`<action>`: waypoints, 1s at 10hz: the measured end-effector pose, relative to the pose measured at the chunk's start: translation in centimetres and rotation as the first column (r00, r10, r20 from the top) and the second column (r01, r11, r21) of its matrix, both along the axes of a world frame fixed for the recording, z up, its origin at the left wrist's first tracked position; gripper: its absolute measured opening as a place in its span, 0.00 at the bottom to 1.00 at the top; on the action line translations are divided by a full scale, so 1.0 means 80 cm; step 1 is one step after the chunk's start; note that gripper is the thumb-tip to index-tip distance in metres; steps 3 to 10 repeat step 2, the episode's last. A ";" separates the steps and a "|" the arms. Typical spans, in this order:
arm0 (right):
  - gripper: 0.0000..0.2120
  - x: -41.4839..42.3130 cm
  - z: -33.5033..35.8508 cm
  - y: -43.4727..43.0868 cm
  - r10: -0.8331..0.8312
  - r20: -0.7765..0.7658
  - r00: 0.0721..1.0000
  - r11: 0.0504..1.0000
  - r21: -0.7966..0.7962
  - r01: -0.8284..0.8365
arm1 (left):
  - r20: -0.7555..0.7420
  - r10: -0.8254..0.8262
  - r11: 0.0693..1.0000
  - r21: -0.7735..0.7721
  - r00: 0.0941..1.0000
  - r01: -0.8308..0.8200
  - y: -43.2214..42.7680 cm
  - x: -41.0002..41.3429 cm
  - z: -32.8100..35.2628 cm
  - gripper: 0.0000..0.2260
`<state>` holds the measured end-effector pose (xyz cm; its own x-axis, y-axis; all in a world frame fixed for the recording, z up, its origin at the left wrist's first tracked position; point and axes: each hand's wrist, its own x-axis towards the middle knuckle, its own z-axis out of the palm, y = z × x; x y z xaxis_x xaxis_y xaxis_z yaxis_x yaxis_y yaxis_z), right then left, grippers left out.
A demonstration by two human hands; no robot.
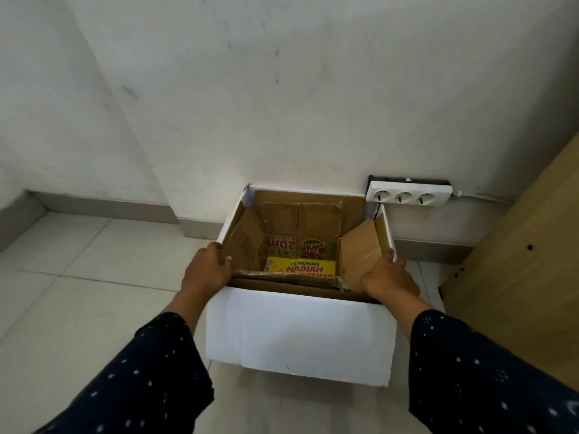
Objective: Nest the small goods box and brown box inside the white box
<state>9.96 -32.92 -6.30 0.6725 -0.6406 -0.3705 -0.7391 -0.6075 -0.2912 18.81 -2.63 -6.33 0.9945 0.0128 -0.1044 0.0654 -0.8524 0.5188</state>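
The white box (pixel 297 333) stands open on the tiled floor against the wall. Inside it sits the brown box (pixel 300 217), its flaps folded up along the white walls. At the bottom of the brown box lies the small goods box (pixel 300 267), yellow with red and green print. My left hand (pixel 208 267) grips the left brown flap at the near left corner. My right hand (pixel 387 277) holds the right brown flap at the near right corner. Both dark dotted sleeves reach in from below.
A white three-socket power strip (pixel 409 195) hangs on the wall just behind the white box's right side, its cable running right. A light wooden panel (pixel 517 261) leans at the right. Grey skirting (pixel 106 205) runs along the wall.
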 end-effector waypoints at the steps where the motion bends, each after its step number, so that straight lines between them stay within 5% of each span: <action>1: 0.32 -0.012 0.041 0.029 0.189 0.012 0.982 0.978 -0.094 -0.187 | 0.069 -0.156 0.962 0.238 0.985 0.135 -0.009 -0.022 0.038 0.19; 2: 0.25 -0.023 0.069 0.058 0.351 0.124 0.928 0.926 -0.195 -0.324 | 0.129 -0.249 0.907 0.379 0.960 0.184 -0.017 -0.039 0.065 0.19; 10: 0.25 -0.023 0.069 0.058 0.351 0.124 0.928 0.926 -0.195 -0.324 | 0.129 -0.249 0.907 0.379 0.960 0.184 -0.017 -0.039 0.065 0.19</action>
